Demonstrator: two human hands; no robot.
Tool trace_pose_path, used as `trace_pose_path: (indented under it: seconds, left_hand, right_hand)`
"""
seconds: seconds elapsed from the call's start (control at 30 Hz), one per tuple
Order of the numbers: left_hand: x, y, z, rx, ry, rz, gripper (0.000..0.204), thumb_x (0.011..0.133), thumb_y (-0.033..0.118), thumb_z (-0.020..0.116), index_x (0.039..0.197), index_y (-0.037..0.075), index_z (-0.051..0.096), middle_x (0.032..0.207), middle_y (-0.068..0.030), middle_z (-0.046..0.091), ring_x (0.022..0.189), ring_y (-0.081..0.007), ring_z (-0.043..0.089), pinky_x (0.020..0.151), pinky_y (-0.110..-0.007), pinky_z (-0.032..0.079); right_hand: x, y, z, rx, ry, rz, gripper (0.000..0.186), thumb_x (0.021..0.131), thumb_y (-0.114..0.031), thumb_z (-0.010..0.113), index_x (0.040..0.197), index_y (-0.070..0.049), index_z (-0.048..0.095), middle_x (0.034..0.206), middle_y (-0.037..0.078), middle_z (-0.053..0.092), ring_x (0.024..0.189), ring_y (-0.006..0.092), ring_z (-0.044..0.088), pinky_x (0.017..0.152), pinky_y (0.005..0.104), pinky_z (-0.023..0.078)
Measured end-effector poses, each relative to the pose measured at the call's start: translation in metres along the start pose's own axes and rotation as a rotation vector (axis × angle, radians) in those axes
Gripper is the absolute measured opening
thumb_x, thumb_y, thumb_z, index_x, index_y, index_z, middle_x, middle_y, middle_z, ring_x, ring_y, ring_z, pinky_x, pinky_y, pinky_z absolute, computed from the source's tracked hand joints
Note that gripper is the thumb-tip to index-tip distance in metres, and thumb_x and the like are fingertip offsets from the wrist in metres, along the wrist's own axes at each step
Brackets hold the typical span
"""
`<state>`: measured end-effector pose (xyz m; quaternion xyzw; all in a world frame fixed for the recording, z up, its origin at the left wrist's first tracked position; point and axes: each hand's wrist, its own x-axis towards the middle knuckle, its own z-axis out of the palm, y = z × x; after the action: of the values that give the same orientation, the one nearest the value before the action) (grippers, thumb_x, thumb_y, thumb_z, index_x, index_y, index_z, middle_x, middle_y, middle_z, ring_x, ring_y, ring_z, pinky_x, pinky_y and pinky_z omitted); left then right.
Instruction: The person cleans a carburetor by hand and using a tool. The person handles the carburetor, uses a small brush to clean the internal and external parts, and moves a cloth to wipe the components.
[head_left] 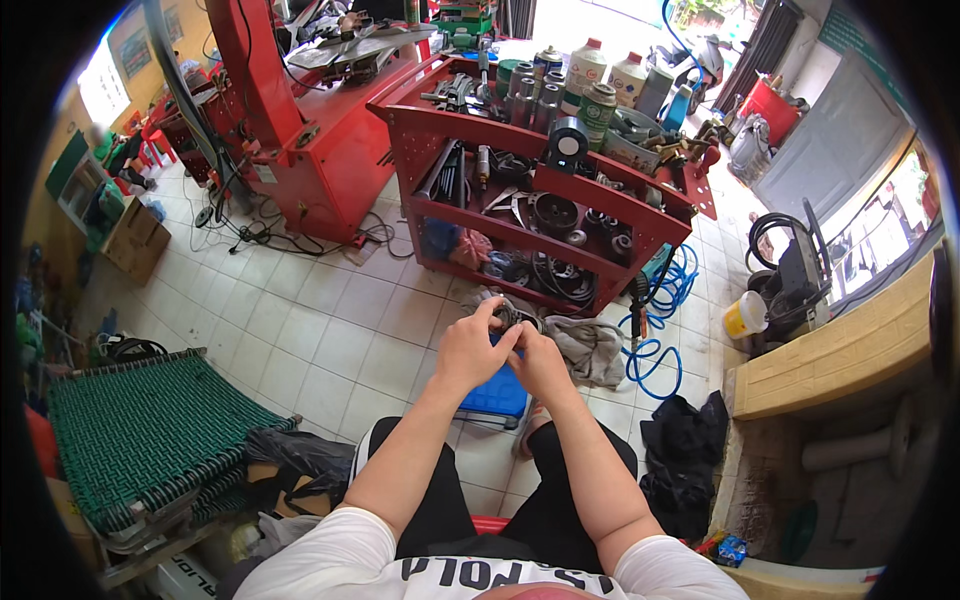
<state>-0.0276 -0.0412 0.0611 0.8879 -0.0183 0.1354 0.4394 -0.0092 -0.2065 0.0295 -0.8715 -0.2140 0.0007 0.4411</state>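
Both hands meet in front of my knees, above a blue plastic step or box top (497,394). My left hand (478,347) is closed on a small greyish metal part (504,314), with a finger bent over its top. Close against it, my right hand (538,358) has its fingers pressed together at the part's near side. My own fingers cover much of the part, so its exact kind does not show. A crumpled grey rag (590,350) lies on the floor just right of my hands.
A red tool cart (520,140) with bottles, cans and tools stands ahead. Coiled blue air hose (655,365) and black cloth (685,450) lie at right. A red machine (320,180) is farther left; a green woven folding bed (160,430) is nearer left. A yellow-topped counter (830,350) borders the right.
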Motion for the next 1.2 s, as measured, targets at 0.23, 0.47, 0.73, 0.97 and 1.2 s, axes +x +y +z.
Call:
trace_pose_path:
  seconds: [0.23, 0.47, 0.73, 0.97, 1.2]
  left_hand:
    - [0.001, 0.009, -0.012, -0.012, -0.067, 0.002, 0.052, 0.092, 0.035, 0.077, 0.134, 0.006, 0.065, 0.103, -0.0153, 0.08, 0.099, -0.0366, 0.077, 0.086, -0.045, 0.059]
    - [0.003, -0.003, -0.006, -0.103, 0.089, 0.072, 0.058, 0.09, 0.033, 0.08, 0.138, 0.007, 0.062, 0.12, -0.0129, 0.074, 0.112, -0.0333, 0.072, 0.092, -0.044, 0.057]
    - [0.007, -0.054, 0.004, -0.401, -0.27, 0.181, 0.112, 0.081, 0.052, 0.09, 0.166, 0.008, 0.031, 0.155, -0.0164, 0.052, 0.145, -0.0306, 0.051, 0.122, -0.044, 0.038]
    - [0.003, -0.038, 0.02, -0.618, -0.235, 0.118, 0.11, 0.083, 0.06, 0.087, 0.164, 0.009, 0.035, 0.147, -0.017, 0.059, 0.135, -0.0298, 0.059, 0.115, -0.045, 0.046]
    - [0.0, -0.058, 0.033, -0.675, -0.197, 0.046, 0.101, 0.083, 0.05, 0.09, 0.163, 0.011, 0.041, 0.144, -0.0153, 0.062, 0.129, -0.0262, 0.062, 0.105, -0.042, 0.052]
  right_hand:
    - [0.0, 0.0, -0.003, 0.03, -0.004, 0.018, 0.031, 0.093, -0.014, 0.077, 0.107, 0.0, 0.053, 0.097, 0.025, 0.075, 0.097, 0.0473, 0.071, 0.078, 0.0514, 0.056]
    - [0.0, -0.004, -0.002, 0.086, 0.058, 0.004, 0.034, 0.094, -0.014, 0.078, 0.114, 0.002, 0.056, 0.096, 0.023, 0.076, 0.092, 0.0426, 0.075, 0.08, 0.0468, 0.058]
    - [0.009, 0.017, -0.007, 0.856, -0.038, 0.203, 0.018, 0.104, -0.012, 0.07, 0.115, 0.0, 0.063, 0.093, 0.003, 0.074, 0.084, 0.0115, 0.07, 0.08, 0.0266, 0.054]
    - [0.006, 0.009, -0.013, 0.936, -0.078, 0.167, 0.02, 0.105, -0.015, 0.069, 0.12, -0.002, 0.065, 0.091, -0.001, 0.068, 0.08, 0.0088, 0.064, 0.075, 0.0253, 0.052]
    - [0.005, 0.021, 0.006, 1.289, -0.157, 0.267, 0.019, 0.107, -0.025, 0.069, 0.11, -0.007, 0.065, 0.088, 0.001, 0.065, 0.076, 0.0131, 0.061, 0.071, 0.0286, 0.049]
